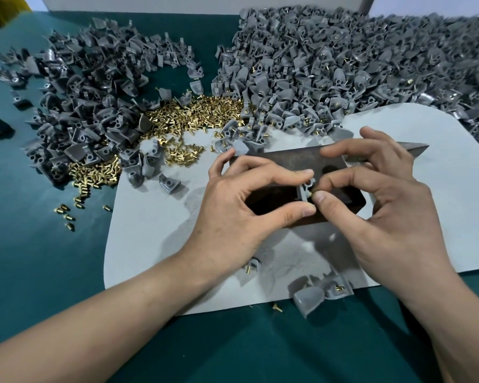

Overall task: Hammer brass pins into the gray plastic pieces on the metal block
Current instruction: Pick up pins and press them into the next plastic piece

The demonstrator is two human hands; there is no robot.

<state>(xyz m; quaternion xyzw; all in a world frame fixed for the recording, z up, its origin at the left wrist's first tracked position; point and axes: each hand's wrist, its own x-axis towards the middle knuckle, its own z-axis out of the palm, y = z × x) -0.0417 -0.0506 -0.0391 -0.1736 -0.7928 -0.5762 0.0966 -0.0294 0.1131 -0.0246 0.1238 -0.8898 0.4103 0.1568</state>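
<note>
My left hand (pixel 241 200) pinches a small gray plastic piece (pixel 304 189) between thumb and index finger, just above the dark metal block (pixel 288 161). My right hand (pixel 382 205) pinches a brass pin (pixel 310 194) against the side of that piece. The block lies on a light gray mat (pixel 150 244). A hammer head (pixel 415 149) pokes out behind my right hand's fingers, lying past the block. Loose brass pins (pixel 194 117) are heaped beyond the mat's far left corner.
A large pile of gray pieces with pins (pixel 343 64) fills the back right. A pile of darker bare gray pieces (pixel 89 92) spreads at the back left. A few gray pieces (pixel 315 291) lie at the mat's near edge. Green tabletop (pixel 39 258) surrounds the mat.
</note>
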